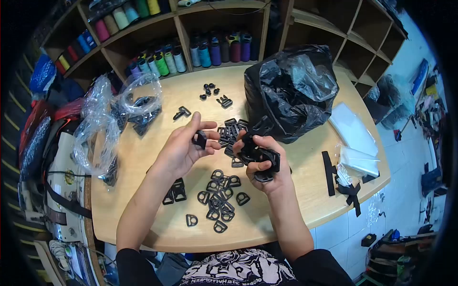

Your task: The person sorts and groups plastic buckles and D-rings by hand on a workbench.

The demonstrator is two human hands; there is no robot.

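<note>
Head view: your left hand (pixel 183 145) was loosely open, holding one black piece (pixel 201 139); your right hand (pixel 274 167) gripped several black buckles (pixel 260 157), overlapped, count unclear. Narrow gap separated hands above table (pixel 260 217). One black bag (pixel 265 93) stood just beyond right hand. Two D-rings (pixel 192 219) lay nearest front edge.

The counter (pixel 157 209) looks like smooth, pale wood with a light sheen. The buckles (pixel 218 195) on it look like black plastic with a slight gloss. The black bag (pixel 291 90) is thin, glossy, crinkled plastic; the clear bags (pixel 95 138) are shiny, transparent plastic. The black straps (pixel 328 173) look like matt woven cloth. The shelves (pixel 191 70) look like duller brown wood.
</note>
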